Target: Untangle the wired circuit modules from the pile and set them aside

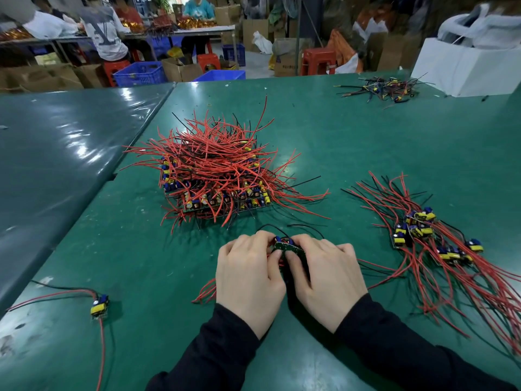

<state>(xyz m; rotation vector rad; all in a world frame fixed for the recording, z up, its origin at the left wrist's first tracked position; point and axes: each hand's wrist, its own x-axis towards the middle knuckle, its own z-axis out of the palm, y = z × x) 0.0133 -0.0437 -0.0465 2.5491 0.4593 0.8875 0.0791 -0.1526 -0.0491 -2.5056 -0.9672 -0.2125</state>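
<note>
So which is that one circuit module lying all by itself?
Start at the big red wire pile mid-table, then look toward the table's near left corner. The lone module lies there, yellow and blue parts, a few wires trailing, nothing else touching it.

Green table mat [338, 131], white box [462, 69] at its far right, blue crates [140, 73], red stools [318, 61] beyond.

Bright overhead light glares on the green table [84, 153] (left side); edges bow outward, background slightly soft.

Pile [214, 170] behind hands, modules [428, 235] right
</note>
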